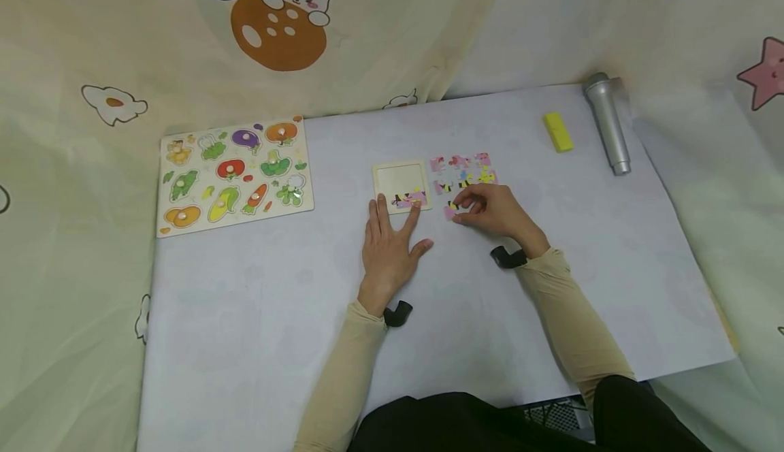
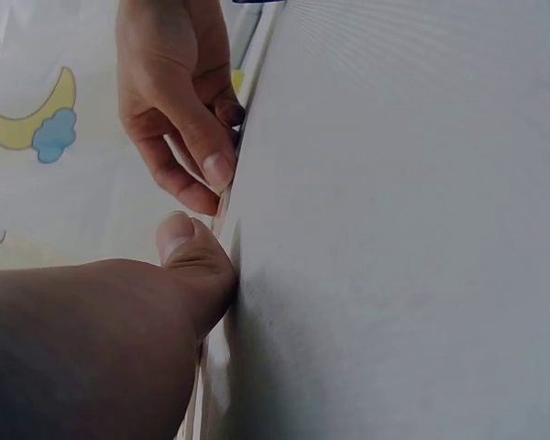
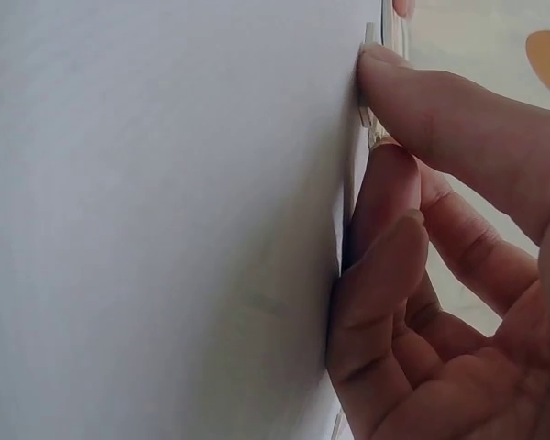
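Note:
A small square wooden puzzle tray (image 1: 398, 174) lies flat on the white table, with joined pink and yellow puzzle pieces (image 1: 409, 199) along its lower edge. My left hand (image 1: 388, 251) rests on its lower side, fingers straight and spread, the index fingertip touching the joined pieces. Right of the tray, thumb and curled fingers of my right hand (image 1: 495, 212) pinch a pink puzzle piece (image 1: 450, 211) close to the table. Seen edge-on in the right wrist view, that puzzle piece (image 3: 367, 110) sits at the thumb tip. Loose puzzle pieces (image 1: 461, 163) lie just above this hand.
A vegetable peg puzzle board (image 1: 208, 197) lies at the table's far left. Toward the back right are a yellow block (image 1: 558, 132) and a silver microphone-like cylinder (image 1: 608, 125). A printed curtain (image 1: 153, 43) hangs behind the table's back edge.

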`<state>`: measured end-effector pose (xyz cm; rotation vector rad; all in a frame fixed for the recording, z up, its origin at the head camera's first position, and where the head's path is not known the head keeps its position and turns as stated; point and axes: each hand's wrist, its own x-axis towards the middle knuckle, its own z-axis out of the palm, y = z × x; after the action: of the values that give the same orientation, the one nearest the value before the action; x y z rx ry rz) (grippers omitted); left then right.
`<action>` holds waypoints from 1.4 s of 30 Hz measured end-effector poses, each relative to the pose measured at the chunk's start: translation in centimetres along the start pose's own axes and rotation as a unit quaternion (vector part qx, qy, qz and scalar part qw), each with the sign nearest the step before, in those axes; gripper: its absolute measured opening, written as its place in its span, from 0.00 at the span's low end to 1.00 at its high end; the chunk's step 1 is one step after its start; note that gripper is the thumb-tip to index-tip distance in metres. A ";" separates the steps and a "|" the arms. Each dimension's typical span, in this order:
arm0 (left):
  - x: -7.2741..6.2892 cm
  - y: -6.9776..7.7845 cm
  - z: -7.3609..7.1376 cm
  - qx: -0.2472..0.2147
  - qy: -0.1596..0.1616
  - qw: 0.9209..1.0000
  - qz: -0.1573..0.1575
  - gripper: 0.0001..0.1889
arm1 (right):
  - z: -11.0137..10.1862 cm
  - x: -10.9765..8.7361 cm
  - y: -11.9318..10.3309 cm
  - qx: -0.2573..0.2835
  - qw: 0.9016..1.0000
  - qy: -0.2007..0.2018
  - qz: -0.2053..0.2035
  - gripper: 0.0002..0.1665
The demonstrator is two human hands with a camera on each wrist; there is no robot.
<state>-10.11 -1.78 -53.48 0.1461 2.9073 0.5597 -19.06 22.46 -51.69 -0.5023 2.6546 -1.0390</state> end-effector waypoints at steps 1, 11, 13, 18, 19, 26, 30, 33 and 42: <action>0.0 0.0 0.0 0.000 0.000 1.000 0.000 0.40 | 0.0 0.0 0.0 -0.001 1.000 0.000 -0.001 0.18; 0.1 0.0 0.1 0.009 -0.005 1.000 -0.003 0.41 | 0.3 0.2 -0.6 -0.008 1.000 0.001 0.004 0.18; 0.1 0.0 0.2 0.011 -0.005 1.000 -0.002 0.41 | 0.3 0.2 -0.6 -0.008 1.000 -0.001 0.006 0.18; 0.2 0.0 0.2 0.013 -0.009 1.000 -0.001 0.41 | -0.1 0.3 -0.5 -0.008 1.000 0.017 -0.014 0.18; 0.2 0.0 0.2 0.013 -0.010 1.000 -0.001 0.41 | -0.3 0.4 -0.6 -0.004 0.999 0.025 -0.023 0.18; 0.2 -0.1 0.2 0.014 -0.007 1.000 -0.005 0.40 | -0.6 3.0 -3.7 0.014 0.997 0.028 -0.075 0.14; 0.2 -0.2 0.1 0.009 -0.008 1.000 -0.004 0.40 | 0.2 5.1 -5.8 0.007 0.995 -0.044 -0.084 0.14; 0.2 -0.2 0.0 0.005 -0.010 1.000 -0.002 0.40 | 0.9 6.4 -6.9 -0.010 0.991 -0.095 -0.089 0.15; 0.0 -0.3 -0.1 0.000 -0.008 1.000 0.002 0.39 | 2.7 8.1 -8.3 -0.035 0.990 -0.129 -0.037 0.13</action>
<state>-10.12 -2.10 -53.55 0.1562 2.8916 0.5554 -23.63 11.87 -48.66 -0.7033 2.4656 -0.8388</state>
